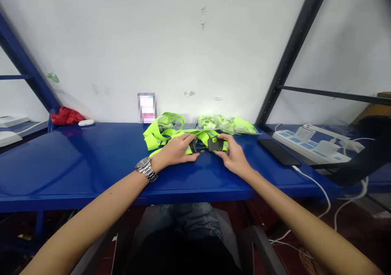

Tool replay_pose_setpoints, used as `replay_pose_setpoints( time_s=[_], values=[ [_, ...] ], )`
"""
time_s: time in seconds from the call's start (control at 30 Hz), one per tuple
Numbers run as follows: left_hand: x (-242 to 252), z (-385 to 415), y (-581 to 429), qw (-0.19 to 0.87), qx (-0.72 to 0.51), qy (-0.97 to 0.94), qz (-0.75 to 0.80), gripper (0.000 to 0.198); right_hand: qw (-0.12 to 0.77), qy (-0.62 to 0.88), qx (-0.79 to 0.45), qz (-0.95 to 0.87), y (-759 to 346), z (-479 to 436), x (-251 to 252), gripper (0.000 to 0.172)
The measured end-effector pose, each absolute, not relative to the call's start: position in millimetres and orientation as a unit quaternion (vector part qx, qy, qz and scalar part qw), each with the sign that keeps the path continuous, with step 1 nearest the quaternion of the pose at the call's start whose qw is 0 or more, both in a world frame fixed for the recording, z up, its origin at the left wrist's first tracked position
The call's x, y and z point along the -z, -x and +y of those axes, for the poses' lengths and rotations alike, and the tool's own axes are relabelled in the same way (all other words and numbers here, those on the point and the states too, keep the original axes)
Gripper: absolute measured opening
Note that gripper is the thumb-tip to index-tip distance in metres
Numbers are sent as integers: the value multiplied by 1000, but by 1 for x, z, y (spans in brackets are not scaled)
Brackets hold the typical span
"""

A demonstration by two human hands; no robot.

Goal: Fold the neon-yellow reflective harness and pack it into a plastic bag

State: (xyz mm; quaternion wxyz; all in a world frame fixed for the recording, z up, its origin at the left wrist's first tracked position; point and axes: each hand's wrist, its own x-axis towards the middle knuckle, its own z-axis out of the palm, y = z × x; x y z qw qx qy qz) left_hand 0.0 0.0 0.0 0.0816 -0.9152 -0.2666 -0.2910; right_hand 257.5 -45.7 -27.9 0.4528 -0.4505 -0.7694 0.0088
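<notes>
My left hand (177, 149), with a metal watch (147, 169) on its wrist, pinches a black pronged buckle half (194, 145). Facing it, a wider black buckle half (215, 144) is gripped by the fingers and thumb of my right hand (234, 155). The two halves are apart, with the prongs pointing right across a small gap. Both are attached to a neon-yellow strap with a grey stripe (150, 140), which lies looped and loose behind and left of my left hand. Part of the strap is hidden by my fingers.
Clear bags of neon-yellow straps (241, 125) lie against the wall. A phone-like screen (147, 109) leans there. A black phone (278, 153) and a power strip (311, 145) with white cables are at right. A red bag (67, 116) and small white case (86, 123) are at left.
</notes>
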Motion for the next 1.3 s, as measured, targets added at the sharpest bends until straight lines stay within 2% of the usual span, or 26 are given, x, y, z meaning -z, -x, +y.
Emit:
replay_pose_setpoints(
  time_s=[0.1, 0.23, 0.43, 0.7, 1.03, 1.3],
  values=[
    [-2, 1, 8, 92, 298, 899, -309, 57, 492, 479, -8, -727, -261, -43, 28, 43],
    [0, 1, 9, 90, 307, 884, -341, 62, 501, 474, -30, -724, -261, -40, 29, 46],
    [4, 1, 7, 85, 357, 884, -290, 64, 525, 474, -100, -700, -262, -39, 32, 46],
    [4, -5, 4, 57, 328, 911, -244, 67, 446, 445, -101, -770, -259, -46, 30, 51],
    [4, -9, 5, 62, 291, 924, -240, 77, 421, 445, -66, -787, -257, -49, 28, 51],
    [5, -13, 2, 23, 263, 932, -249, 84, 403, 427, -52, -808, -256, -50, 28, 49]
  ],
)
